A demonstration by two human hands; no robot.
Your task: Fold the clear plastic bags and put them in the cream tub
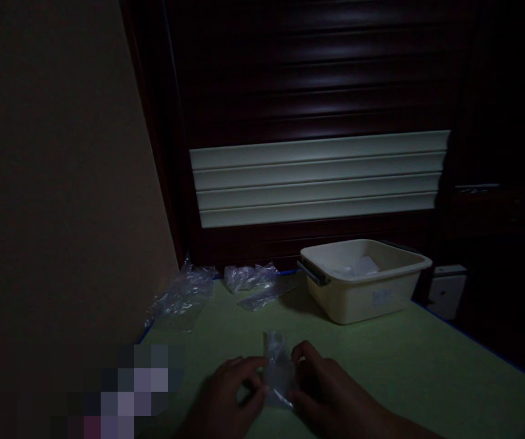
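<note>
A small clear plastic bag (279,369) lies between my two hands, low over the green tabletop (381,360). At its left edge are the thumb and index finger of my left hand (232,396), bent together on the plastic. My right hand (328,390) has its fingers curled at the opposite edge, with the thumb at the bag's lower right corner. Dim light hides the exact contact of the fingertips. Whether anything is inside the bag cannot be made out.
A cream plastic tub (376,296) with dark handles stands at the back right, holding some clear and whitish pieces. Crumpled clear plastic bags (184,292) lie at the back left, and more plastic bags (255,283) sit left of the tub. A wall borders the left side.
</note>
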